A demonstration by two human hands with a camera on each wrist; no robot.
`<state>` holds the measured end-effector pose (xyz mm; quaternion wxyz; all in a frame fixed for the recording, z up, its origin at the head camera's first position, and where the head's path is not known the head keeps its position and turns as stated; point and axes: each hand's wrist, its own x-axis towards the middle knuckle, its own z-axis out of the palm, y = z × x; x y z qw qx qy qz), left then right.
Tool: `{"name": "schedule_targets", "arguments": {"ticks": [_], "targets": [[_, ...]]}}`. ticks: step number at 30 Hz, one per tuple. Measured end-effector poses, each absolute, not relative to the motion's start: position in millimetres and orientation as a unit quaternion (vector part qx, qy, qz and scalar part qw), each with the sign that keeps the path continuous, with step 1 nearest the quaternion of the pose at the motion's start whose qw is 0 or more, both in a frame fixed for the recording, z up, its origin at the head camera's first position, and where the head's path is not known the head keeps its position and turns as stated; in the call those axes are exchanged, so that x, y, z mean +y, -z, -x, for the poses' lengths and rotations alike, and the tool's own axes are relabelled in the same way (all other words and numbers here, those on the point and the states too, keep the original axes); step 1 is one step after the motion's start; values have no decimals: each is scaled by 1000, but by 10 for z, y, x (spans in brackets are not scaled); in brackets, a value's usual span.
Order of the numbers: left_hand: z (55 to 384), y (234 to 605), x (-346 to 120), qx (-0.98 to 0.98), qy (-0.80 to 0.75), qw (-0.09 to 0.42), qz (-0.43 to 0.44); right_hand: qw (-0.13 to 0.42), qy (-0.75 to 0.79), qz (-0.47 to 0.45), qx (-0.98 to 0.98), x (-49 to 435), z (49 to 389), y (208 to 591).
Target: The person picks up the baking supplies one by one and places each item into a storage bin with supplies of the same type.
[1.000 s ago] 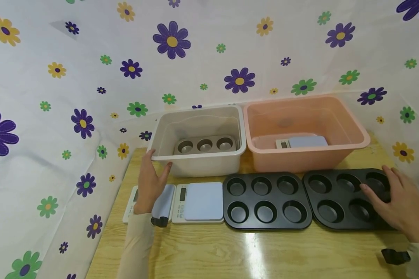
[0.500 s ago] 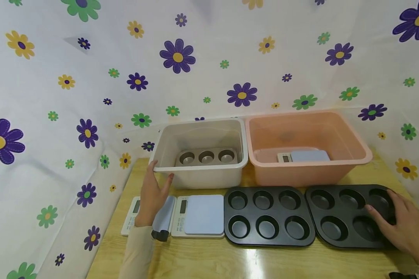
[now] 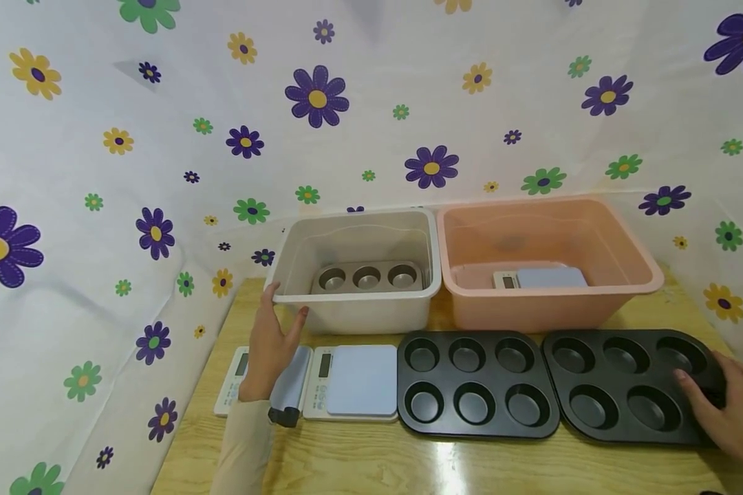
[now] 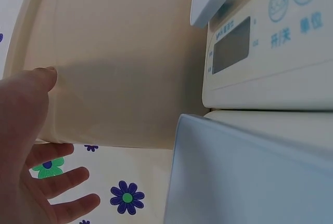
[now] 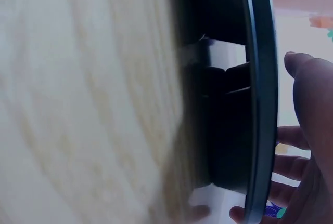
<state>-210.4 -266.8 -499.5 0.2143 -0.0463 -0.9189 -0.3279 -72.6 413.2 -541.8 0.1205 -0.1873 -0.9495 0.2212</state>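
My left hand touches the front left corner of a white plastic bin, thumb against its front and index finger round the side. In the left wrist view its other fingers stick out straight. My right hand lies at the right end of a black muffin pan, thumb over the top. The right wrist view shows that pan's dark rim with spread fingers beyond it. A second black muffin pan and two kitchen scales lie in the same row.
Inside the white bin sits a brownish muffin pan. A pink bin beside it holds another kitchen scale. Everything stands on a wooden table against a flower-printed cloth.
My right hand has slid right and toward me, from over the muffin pan's cups to its right end. The view shifted slightly; my left hand stays at the bin corner.
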Motion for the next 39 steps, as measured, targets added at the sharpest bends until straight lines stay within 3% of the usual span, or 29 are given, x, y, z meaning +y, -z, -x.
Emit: {"name": "schedule_targets", "arguments": {"ticks": [8, 18, 23, 34, 39], "targets": [[2087, 5060, -2671, -910, 347, 221, 44, 98, -226, 206, -947, 4163, 652, 5495], [2076, 5083, -2678, -892, 390, 223, 49, 209, -340, 234, -887, 4314, 719, 5697], [2067, 5091, -2674, -894, 388, 219, 44, 204, -378, 271, -862, 4413, 741, 5795], [2090, 5082, -2671, -893, 390, 219, 43, 214, -398, 179, -874, 4508, 699, 5764], [2109, 5073, -2661, -895, 388, 215, 41, 245, -415, 100, -870, 4595, 707, 5753]]}}
